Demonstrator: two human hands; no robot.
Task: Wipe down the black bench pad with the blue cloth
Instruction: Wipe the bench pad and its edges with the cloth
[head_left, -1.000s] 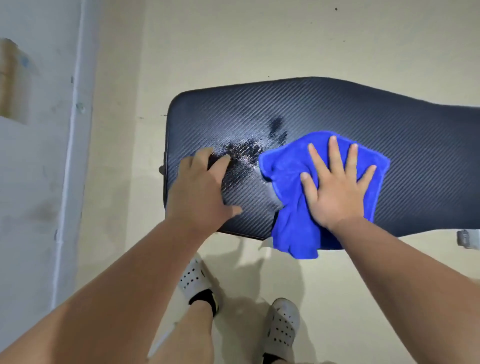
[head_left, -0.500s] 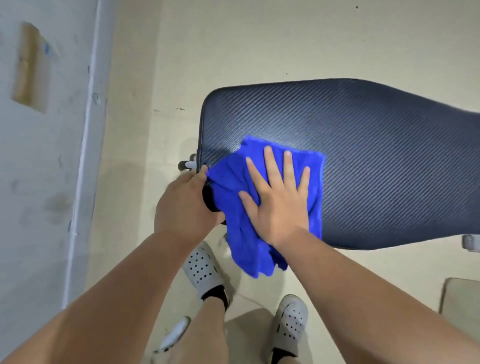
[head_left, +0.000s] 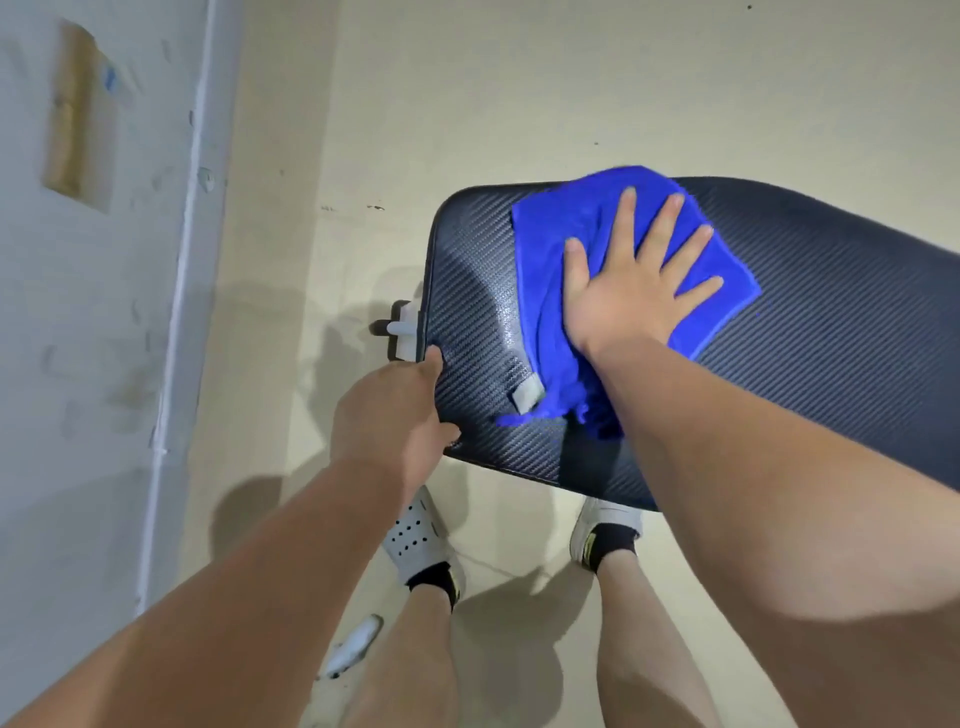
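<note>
Beige floor (head_left: 519, 93), scuffed wall (head_left: 104, 364), perhaps tape (head_left: 78, 114)

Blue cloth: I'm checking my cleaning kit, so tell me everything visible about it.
The blue cloth is vivid, plush like microfibre, and lies rumpled on the black bench pad near its end. A small white tag sits at its near corner. The right hand presses on it, fingers straight and splayed.
</note>
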